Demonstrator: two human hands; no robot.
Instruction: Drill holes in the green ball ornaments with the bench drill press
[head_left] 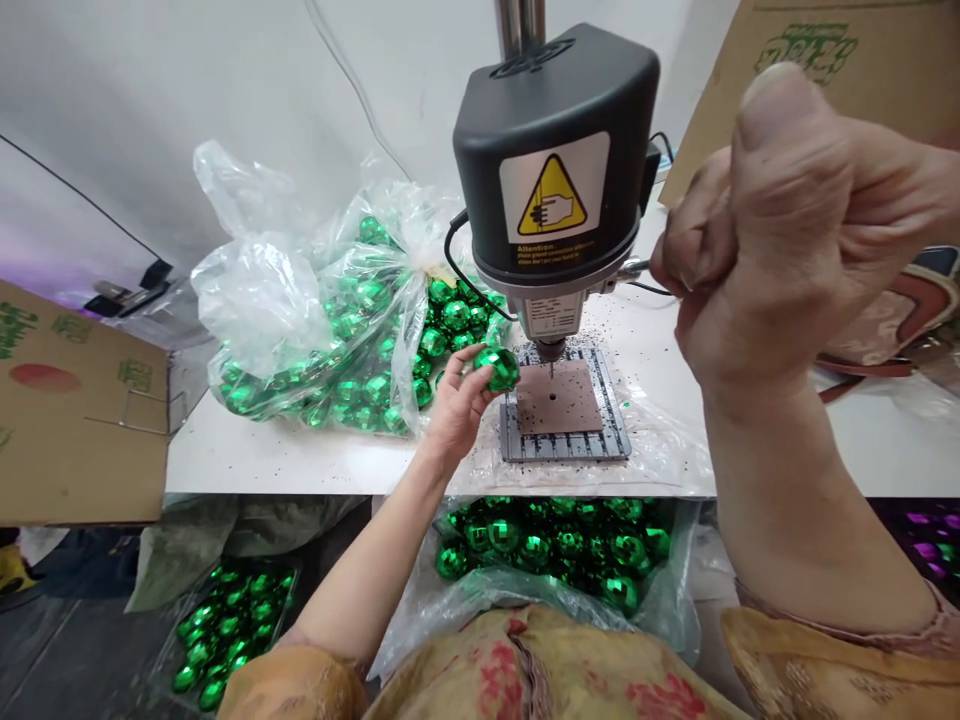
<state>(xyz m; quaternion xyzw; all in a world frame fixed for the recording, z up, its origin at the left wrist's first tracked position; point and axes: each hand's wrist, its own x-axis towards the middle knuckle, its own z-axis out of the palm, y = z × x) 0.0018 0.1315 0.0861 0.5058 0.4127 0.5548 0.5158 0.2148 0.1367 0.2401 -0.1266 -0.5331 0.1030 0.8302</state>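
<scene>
Between the fingers of my left hand [459,400] is a shiny green faceted ball [498,369], held just left of the drill bit. The black drill press [555,130] stands over a slotted metal base [566,447]. On that base lies a brown board [574,400] with a small dark hole, and dark crumbs are scattered around. My right hand [780,210] is closed, raised at the right of the drill head, around the end of a metal lever [637,268] that comes out of the drill's side.
Clear plastic bags of green balls [352,350] lie left of the drill. More balls sit in a plastic-lined container [555,545] below the table edge and in a bin [232,625] at lower left. Cardboard boxes [82,410] stand at both sides.
</scene>
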